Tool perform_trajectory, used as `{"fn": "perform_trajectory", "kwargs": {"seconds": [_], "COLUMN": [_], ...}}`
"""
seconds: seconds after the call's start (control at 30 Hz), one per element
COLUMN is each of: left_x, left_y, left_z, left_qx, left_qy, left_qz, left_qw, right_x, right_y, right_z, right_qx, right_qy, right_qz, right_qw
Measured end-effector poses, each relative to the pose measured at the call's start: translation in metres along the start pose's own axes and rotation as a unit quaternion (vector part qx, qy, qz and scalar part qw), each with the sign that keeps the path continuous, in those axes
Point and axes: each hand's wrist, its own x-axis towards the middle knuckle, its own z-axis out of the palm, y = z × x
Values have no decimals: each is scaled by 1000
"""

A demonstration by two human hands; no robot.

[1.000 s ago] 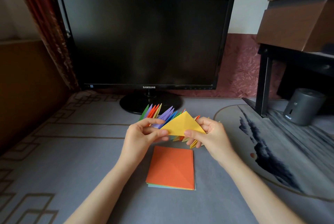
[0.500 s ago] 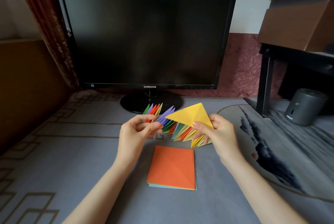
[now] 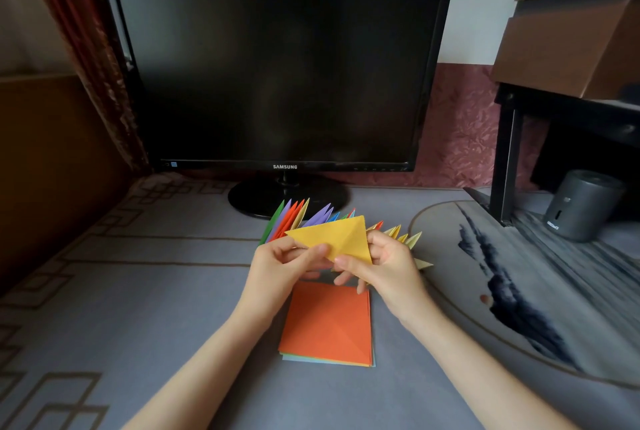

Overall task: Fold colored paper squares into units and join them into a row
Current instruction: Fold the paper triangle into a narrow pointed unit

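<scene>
pinching yellow triangle (image 3: 332, 235) with curled fingers (image 3: 320, 251) of left hand (image 3: 277, 266) and right hand (image 3: 388, 263); holding it crosswise, close in front of row (image 3: 294, 218).

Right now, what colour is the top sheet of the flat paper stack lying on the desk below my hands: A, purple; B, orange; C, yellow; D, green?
B: the stack's top sheet is orange; the yellow unit is held up above it.
</scene>
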Motion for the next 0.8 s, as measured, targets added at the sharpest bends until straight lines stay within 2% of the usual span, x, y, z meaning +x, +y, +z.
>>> {"fn": "perform_trajectory", "kwargs": {"seconds": [0.13,0.33,0.8], "left_x": [-2,0,3], "left_y": [-1,1,1], "left_z": [2,-1,-4], "left_qx": [65,-20,-44], "left_qy": [8,42,66], "left_qz": [13,-7,17], "left_qw": [998,999,997], "right_x": [0,-2,-6], "right_y": [3,-1,-4], "right_z": [2,2,-2], "right_qx": [4,-11,-23], "right_qy": [-9,-45,-54], "right_qz": [-7,-10,-1], "right_qw": [1000,999,998]}}
